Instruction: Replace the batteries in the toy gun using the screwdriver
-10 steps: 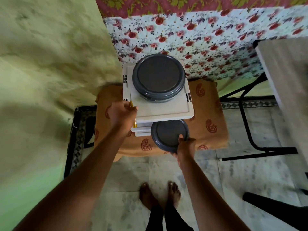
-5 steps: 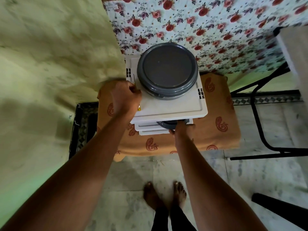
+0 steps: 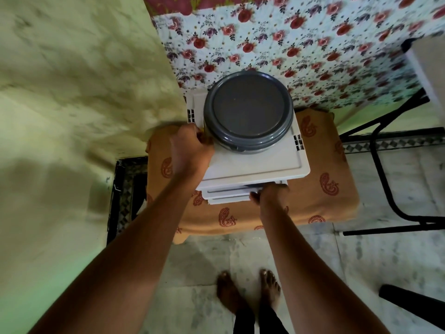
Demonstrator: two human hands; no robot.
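Two bare arms reach forward from the bottom of the view. The left forearm [image 3: 144, 237] rises from 7 o'clock to the left hand [image 3: 190, 150], near centre, knuckles up and fingers curled into a fist; any contents are hidden. The right forearm [image 3: 301, 261] rises from 5 o'clock to the right hand [image 3: 269, 194], lower, at 4 o'clock from the left; its thumb [image 3: 252, 196] shows, its fingertips are hidden. Bare feet [image 3: 228, 295] stand at 6 o'clock.
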